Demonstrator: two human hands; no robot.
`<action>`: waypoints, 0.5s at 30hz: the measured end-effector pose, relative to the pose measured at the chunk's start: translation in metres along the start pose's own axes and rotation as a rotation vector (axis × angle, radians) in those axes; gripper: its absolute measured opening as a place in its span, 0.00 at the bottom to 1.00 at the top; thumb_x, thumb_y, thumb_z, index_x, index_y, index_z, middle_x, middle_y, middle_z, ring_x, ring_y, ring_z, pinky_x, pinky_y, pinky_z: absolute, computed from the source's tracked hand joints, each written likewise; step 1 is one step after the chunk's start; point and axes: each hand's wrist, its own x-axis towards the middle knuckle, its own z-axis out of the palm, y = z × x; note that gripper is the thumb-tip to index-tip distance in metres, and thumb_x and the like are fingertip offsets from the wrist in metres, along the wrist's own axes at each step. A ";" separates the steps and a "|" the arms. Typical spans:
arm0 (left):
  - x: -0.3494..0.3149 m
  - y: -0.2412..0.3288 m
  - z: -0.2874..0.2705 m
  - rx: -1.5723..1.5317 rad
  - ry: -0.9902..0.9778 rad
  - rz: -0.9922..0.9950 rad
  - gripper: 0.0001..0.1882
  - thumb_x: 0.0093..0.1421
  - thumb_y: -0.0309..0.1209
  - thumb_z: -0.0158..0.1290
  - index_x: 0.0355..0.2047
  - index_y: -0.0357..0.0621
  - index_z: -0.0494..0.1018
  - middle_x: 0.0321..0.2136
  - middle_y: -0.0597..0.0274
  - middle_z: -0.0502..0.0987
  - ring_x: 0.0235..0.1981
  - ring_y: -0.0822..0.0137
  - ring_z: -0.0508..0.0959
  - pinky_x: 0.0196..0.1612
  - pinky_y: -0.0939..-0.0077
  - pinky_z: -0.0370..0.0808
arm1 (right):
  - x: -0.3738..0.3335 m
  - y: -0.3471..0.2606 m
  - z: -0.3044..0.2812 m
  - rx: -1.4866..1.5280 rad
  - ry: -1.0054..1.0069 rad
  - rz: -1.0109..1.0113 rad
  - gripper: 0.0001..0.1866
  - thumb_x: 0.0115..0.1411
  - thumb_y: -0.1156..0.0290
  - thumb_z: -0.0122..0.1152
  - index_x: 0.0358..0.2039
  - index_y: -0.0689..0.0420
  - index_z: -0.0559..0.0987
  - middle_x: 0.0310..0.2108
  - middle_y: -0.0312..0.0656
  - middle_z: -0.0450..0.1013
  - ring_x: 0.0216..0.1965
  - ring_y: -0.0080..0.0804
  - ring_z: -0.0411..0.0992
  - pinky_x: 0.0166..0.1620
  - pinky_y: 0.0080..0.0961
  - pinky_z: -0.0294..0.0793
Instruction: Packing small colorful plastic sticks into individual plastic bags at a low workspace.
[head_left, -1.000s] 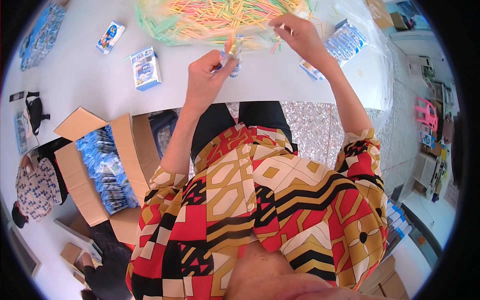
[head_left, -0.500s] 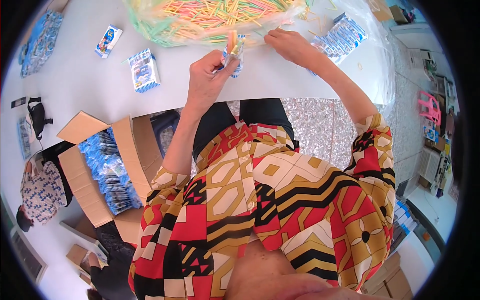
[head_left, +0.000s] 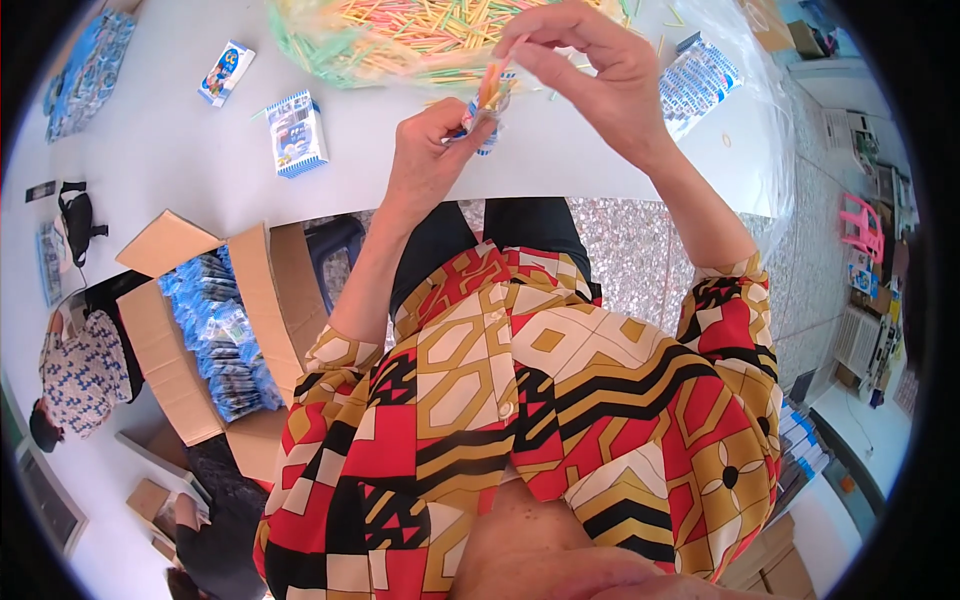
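Note:
My left hand (head_left: pixel 428 155) is closed around a small blue-and-white packet (head_left: pixel 484 132) held upright above the table's near edge. Several thin yellow and orange sticks (head_left: pixel 490 88) poke out of its top. Just above them, my right hand (head_left: pixel 620 90) pinches a thin pink stick (head_left: pixel 514 46) between thumb and fingertips. Beyond both hands lies a large clear, greenish plastic bag (head_left: pixel 300 50), opened over a heap of thin pink, yellow and green sticks (head_left: pixel 440 28).
On the white table (head_left: pixel 190 160) stand two blue-and-white packets (head_left: pixel 297 135) (head_left: pixel 226 73) at left and a stack of flat wrappers (head_left: pixel 698 82) at right. A carton (head_left: pixel 150 345) of blue packets sits lower left. Two other people (head_left: pixel 85 360) (head_left: pixel 225 535) are at the left.
My right hand has risen from the bag's near edge and swung left to the packet top, now with a pink stick in its fingers. My left hand and packet have shifted slightly right.

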 end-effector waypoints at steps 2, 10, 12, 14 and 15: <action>0.000 0.003 0.000 0.000 -0.003 0.003 0.08 0.55 0.26 0.56 0.25 0.33 0.71 0.17 0.65 0.67 0.18 0.77 0.62 0.22 0.79 0.60 | -0.002 0.017 0.000 0.097 -0.113 -0.324 0.05 0.56 0.79 0.56 0.35 0.61 0.76 0.32 0.37 0.73 0.35 0.21 0.71 0.39 0.18 0.69; -0.001 0.001 -0.006 -0.011 -0.028 -0.011 0.10 0.55 0.29 0.56 0.25 0.33 0.71 0.16 0.66 0.65 0.19 0.76 0.60 0.22 0.78 0.58 | -0.027 -0.002 -0.011 -0.220 -0.044 0.387 0.13 0.58 0.75 0.55 0.45 0.62 0.73 0.34 0.33 0.73 0.36 0.18 0.69 0.42 0.16 0.68; 0.000 0.005 -0.006 -0.002 -0.071 -0.012 0.09 0.55 0.29 0.56 0.25 0.34 0.72 0.17 0.66 0.66 0.20 0.77 0.61 0.23 0.79 0.59 | -0.035 -0.002 -0.007 -0.231 -0.151 0.427 0.12 0.58 0.75 0.55 0.43 0.62 0.74 0.34 0.33 0.73 0.36 0.17 0.68 0.43 0.16 0.68; 0.000 0.007 -0.008 -0.007 -0.090 -0.047 0.09 0.55 0.29 0.56 0.27 0.34 0.73 0.19 0.65 0.69 0.22 0.77 0.64 0.26 0.80 0.62 | -0.041 0.001 -0.004 -0.256 -0.241 0.512 0.09 0.58 0.75 0.56 0.39 0.61 0.77 0.33 0.33 0.73 0.36 0.17 0.68 0.42 0.15 0.67; 0.000 0.010 -0.008 -0.011 -0.111 -0.081 0.08 0.56 0.29 0.55 0.28 0.34 0.74 0.20 0.65 0.71 0.23 0.77 0.66 0.28 0.81 0.64 | -0.042 0.001 -0.003 -0.255 -0.241 0.515 0.09 0.58 0.75 0.56 0.39 0.61 0.77 0.33 0.33 0.73 0.36 0.17 0.68 0.42 0.15 0.67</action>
